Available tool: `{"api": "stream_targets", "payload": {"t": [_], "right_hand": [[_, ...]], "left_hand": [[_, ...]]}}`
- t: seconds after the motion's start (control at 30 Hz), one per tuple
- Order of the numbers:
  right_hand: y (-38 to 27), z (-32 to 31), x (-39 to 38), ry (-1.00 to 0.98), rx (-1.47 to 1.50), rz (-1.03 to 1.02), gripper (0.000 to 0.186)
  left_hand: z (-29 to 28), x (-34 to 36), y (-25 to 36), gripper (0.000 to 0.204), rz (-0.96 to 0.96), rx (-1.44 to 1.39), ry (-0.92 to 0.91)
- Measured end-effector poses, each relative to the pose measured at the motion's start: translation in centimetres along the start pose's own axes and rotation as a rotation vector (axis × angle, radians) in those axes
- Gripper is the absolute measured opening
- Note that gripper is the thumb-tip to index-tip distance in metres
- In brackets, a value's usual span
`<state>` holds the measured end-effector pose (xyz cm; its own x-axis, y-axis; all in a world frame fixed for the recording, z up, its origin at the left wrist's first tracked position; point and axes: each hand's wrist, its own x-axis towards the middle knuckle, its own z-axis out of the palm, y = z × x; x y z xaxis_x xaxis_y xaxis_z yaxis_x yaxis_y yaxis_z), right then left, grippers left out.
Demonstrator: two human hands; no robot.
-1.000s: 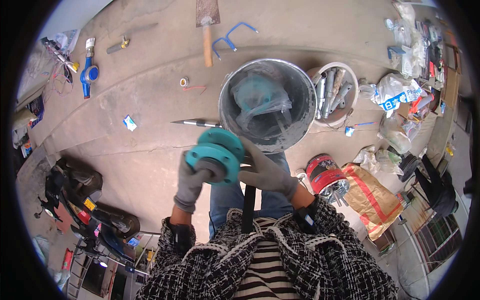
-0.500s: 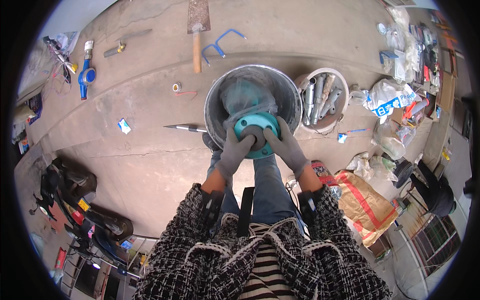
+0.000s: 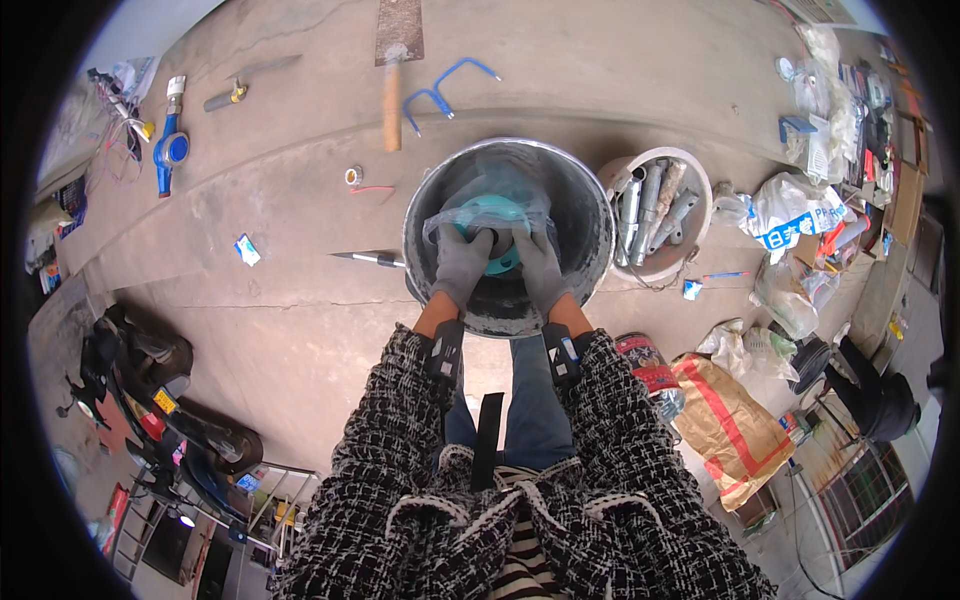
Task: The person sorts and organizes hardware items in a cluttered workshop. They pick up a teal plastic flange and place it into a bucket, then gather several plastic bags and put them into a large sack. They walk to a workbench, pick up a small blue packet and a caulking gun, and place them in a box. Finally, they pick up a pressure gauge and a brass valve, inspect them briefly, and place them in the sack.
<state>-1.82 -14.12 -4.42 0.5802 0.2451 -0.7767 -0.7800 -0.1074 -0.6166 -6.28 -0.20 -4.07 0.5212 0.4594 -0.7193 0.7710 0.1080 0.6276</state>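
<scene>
Two hands (image 3: 462, 268) (image 3: 541, 270), teal flange (image 3: 505, 261) between them

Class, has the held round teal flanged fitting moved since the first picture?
Yes: the fitting went forward and right, from outside the round dark-grey bucket to inside it.

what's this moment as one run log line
left hand: gloved, on teal flanged fitting; right hand: gloved, on same fitting; fitting: in dark grey bucket, by clear plastic bag; right of bucket: pale pail, metal pipes
</scene>
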Motion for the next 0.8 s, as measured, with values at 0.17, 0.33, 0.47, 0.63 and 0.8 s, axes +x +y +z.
{"api": "stream_targets", "payload": {"t": [0.17,0.33,0.47,0.63,0.8], "right_hand": [[-0.6,0.2,0.7,0.108,-0.153,-0.009,0.055],[-3.5,-0.4,-3.4,-0.103,-0.120,-0.165,0.050],[-6.8,0.0,-7.5,-0.007,-0.386,-0.273,0.053],[-10.9,2.2,-9.1,0.126,-0.749,-0.555,0.058],[-10.7,3.6,-6.0,-0.127,-0.984,-0.572,0.058]], "left_hand": [[0.5,-0.5,0.9,0.061,0.069,-0.088,-0.006],[0.0,-2.0,0.0,0.059,0.070,-0.043,-0.063],[-3.1,-6.2,0.6,0.053,0.349,0.059,-0.075],[-8.9,-11.4,3.4,0.047,0.749,0.157,-0.100],[-10.3,-10.1,5.8,0.058,0.495,0.049,-0.003]]}}
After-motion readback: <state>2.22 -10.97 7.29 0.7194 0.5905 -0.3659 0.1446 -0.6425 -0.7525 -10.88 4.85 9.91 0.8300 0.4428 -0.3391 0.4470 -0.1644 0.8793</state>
